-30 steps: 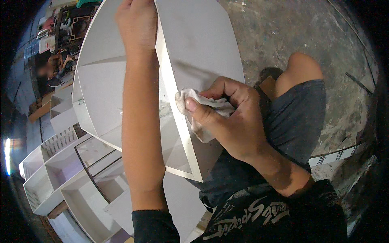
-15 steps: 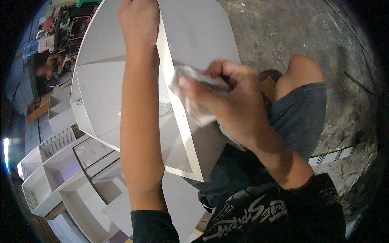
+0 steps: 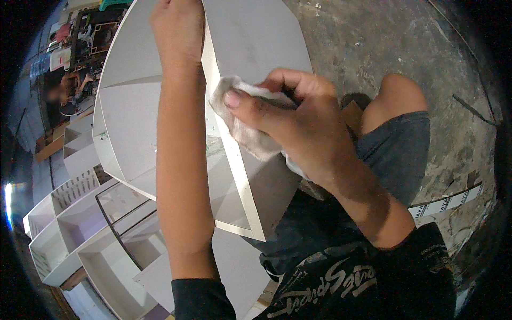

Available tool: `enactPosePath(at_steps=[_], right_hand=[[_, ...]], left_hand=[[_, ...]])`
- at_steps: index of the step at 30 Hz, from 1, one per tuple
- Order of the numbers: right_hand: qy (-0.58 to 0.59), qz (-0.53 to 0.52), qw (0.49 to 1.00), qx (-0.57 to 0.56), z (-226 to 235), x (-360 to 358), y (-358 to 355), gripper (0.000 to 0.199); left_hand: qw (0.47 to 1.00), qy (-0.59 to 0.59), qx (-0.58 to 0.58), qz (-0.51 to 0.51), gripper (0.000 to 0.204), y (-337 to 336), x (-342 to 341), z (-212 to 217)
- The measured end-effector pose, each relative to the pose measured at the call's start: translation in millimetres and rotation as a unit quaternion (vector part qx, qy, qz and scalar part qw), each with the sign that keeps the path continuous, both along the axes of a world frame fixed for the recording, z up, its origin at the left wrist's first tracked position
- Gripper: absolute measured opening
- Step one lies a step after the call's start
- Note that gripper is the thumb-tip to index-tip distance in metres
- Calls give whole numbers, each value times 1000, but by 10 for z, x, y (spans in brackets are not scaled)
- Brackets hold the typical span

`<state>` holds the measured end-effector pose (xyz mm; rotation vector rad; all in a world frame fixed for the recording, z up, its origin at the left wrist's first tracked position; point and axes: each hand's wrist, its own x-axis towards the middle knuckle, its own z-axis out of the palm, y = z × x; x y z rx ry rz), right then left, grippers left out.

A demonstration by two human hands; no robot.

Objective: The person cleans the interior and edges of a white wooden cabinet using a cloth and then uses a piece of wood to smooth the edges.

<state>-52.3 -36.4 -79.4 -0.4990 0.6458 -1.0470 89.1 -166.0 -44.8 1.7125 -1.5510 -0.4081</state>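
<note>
A white cloth (image 3: 255,134) is pinched in the right hand (image 3: 305,114), with the thumb laid on top, the fingers bent behind it and the loose part hanging below. The cloth is set against the pale rim (image 3: 239,176) of the white box (image 3: 261,42), partly overlapping the side panel. The box is tilted in front of the body, its open side turned to the left and its near corner close to the lap; what it rests on cannot be told.

The left hand (image 3: 180,33) is placed at the far end of the rim. Its fingers are cut off by the upper border, so how far it is closed, and whether the box is gripped, cannot be told. The opening is crossed by the left forearm (image 3: 182,160).

For good wiping, the cloth is best folded into a firm pad, so that the rim is met by fabric and not by the thumbnail. Light, even pressure should be applied along the rim's length, with the corner taken gently. The box should be braced against the push, and the loose cloth tucked in lest it be snagged.
</note>
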Motion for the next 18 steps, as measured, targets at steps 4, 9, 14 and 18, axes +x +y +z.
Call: enactPosePath(at_steps=[4,9,14,18], right_hand=[[-9,53,998,35,7,-119,303,21],[16,65,998,9,25,-92,65,21],[25,52,998,14,23,-26,64,22],[40,58,998,6,-2,-55,160,22]], left_hand=[[1000,16,4,-20,50,-1,-7,-11],[1000,13,4,-21,47,12,-13,25],[997,69,0,-35,46,175,-222,94],[998,-21,-60,-8,45,37,-20,-67]])
